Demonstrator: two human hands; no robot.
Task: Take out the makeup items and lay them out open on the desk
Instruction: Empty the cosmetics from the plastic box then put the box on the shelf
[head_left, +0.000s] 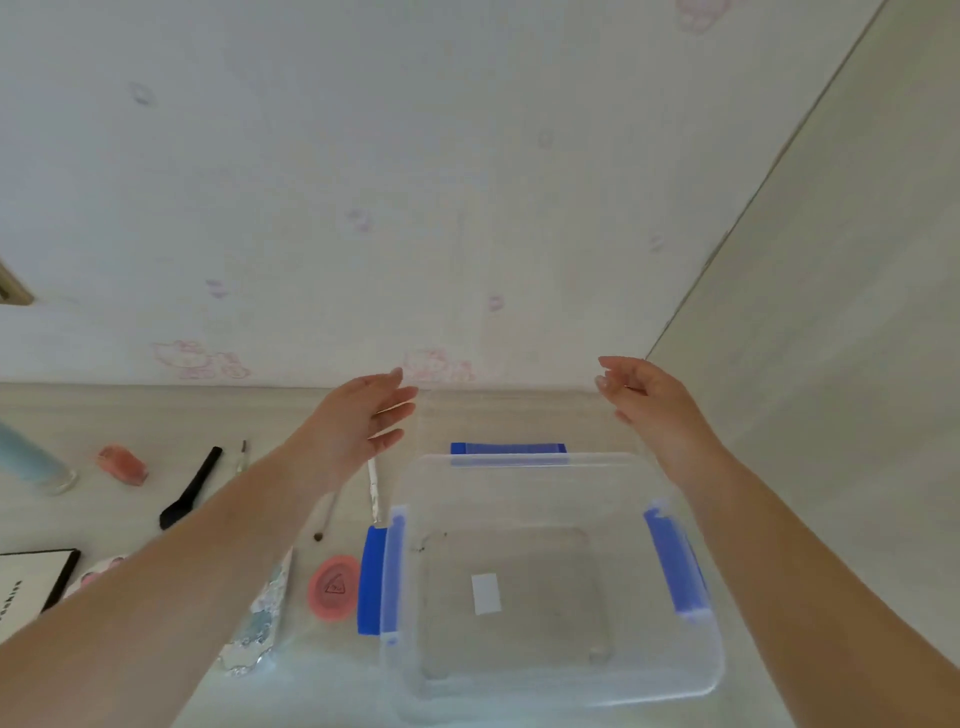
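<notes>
A pale wall with faint pink cartoon prints rises behind a light wood-grain desk, and a clear plastic box with blue clip handles sits on the desk near the front edge. The box holds nothing but a small white label on its floor. A transparent lid appears to stand on edge just behind the box, between the two hands, though it is too faint to trace fully. The left hand hovers at the box's far left corner, fingers spread and slightly curled, palm facing right; whether it touches the lid cannot be told. The right hand hovers at the far right corner, fingers loosely curled, thumb and fingertips close together as if at the lid's edge, but contact cannot be told. The makeup items lie on the desk to the left of the box. A white pencil lies just beside the box's left wall, long axis running toward the wall. A round pink compact lies flat next to the left blue handle. A thin wand with a dark tip lies further left, partly under the left forearm. A black brush lies on a slant, broad end toward the front edge. A pink sponge and a pale blue bottle sit well left of the box, and a flat black-edged palette lies at the left border.
</notes>
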